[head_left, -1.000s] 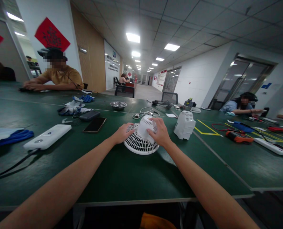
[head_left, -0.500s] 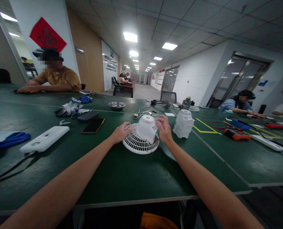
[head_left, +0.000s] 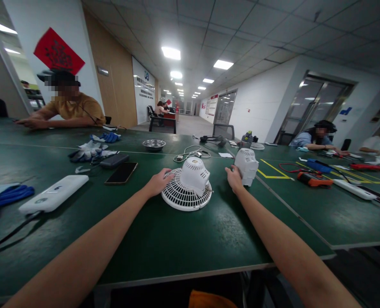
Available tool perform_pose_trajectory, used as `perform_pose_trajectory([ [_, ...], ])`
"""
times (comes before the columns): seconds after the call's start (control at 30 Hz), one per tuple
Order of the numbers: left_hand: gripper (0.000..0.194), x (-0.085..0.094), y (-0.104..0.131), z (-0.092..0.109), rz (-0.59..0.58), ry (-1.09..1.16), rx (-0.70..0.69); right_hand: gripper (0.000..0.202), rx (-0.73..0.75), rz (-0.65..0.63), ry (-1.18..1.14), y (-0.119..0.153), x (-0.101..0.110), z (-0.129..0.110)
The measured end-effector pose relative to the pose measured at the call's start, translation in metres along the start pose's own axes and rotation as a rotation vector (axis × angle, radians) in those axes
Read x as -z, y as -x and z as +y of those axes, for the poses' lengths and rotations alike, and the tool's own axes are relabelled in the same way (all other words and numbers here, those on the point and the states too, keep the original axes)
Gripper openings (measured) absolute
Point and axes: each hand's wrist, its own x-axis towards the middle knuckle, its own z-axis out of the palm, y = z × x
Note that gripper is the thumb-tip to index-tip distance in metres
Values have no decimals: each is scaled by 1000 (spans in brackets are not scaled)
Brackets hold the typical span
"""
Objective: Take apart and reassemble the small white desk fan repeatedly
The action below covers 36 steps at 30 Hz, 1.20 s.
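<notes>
Head view, one moment. White fan head (head_left: 186,188) lies grille-down on the green tabletop (head_left: 183,239), motor housing pointing up, straight ahead of the person and between the two forearms. Left hand (head_left: 157,182) rests on the left rim of the grille, fingers curled loosely over the wire edge; grip reads as a light hold on the grille, not a clenched fist. Right hand (head_left: 234,177) is off the fan and sits to its right, fingers laid against the near lower side of a second white housing (head_left: 246,166) that stands upright just beside the fan. Cannot tell whether that grip is closed round the housing or only touching it: the palm side is hidden. Key relation: the housing lies right of the fan and slightly farther away, so the right hand is the nearer one to it, the left the nearer to the grille; the housing's long axis runs vertical, the fan's axis also vertical. Left of the fan, well apart: black phone (head_left: 121,173), white power bank (head_left: 54,193). Steel bowl (head_left: 154,144) farther back. Other people sit at the far edges of the tabletop
</notes>
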Motion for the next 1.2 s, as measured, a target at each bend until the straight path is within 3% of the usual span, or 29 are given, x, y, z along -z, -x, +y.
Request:
perform_pose_trajectory([
  [0.13, 70, -2, -3, -4, 9, -1, -1, 58, -141, 37, -16, 0, 5, -2],
  [0.3, 70, -4, -7, -7, 2, -9, 37, 53, -136, -48, -58, 8, 6, -22],
  [0.37, 68, -6, -8, -8, 9, -4, 51, 53, -65, -142, -134, 15, 6, -36],
  [0.53, 62, -9, -8, -4, 70, 8, 65, 58, 232, -528, -438, 38, 6, -71],
  [0.67, 60, -5, -7, -1, 124, -9, 115, 74, 327, -646, -413, 51, 8, -89],
  [0.8, 61, 2, -4, -3, 84, -20, 98, 89, 367, -668, -275, 57, 9, -95],
  [0.93, 64, 5, -1, -5, 32, 6, 69, 89, 379, -632, -225, 59, 6, -96],
  [1.2, 66, 3, -6, -14, 49, -19, 50, 86, 396, -625, -212, 58, 5, -94],
])
